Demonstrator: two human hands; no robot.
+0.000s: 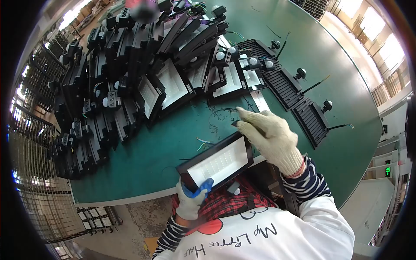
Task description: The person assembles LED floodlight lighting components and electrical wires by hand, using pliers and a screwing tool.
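Observation:
A black-framed LED floodlight (219,165) is tilted at the table's front edge, with its white face and rows of small LEDs turned up. My left hand (190,200), in a white glove with blue fingers, grips its lower left corner, thumb over the face. A sensor with a white dome (234,188) shows just below the floodlight's lower edge. Over the upper right corner is my right hand (274,136), in a cream knitted glove. Its fingers are stretched to the left and apart, and a dark tip shows at the lower one.
Stacked floodlights (117,86) with sensors crowd the left and back of the green table (342,82). Several more (311,121) lie ribbed side up in a row on the right, with cables sticking out. Loose wires (203,143) lie behind the held floodlight.

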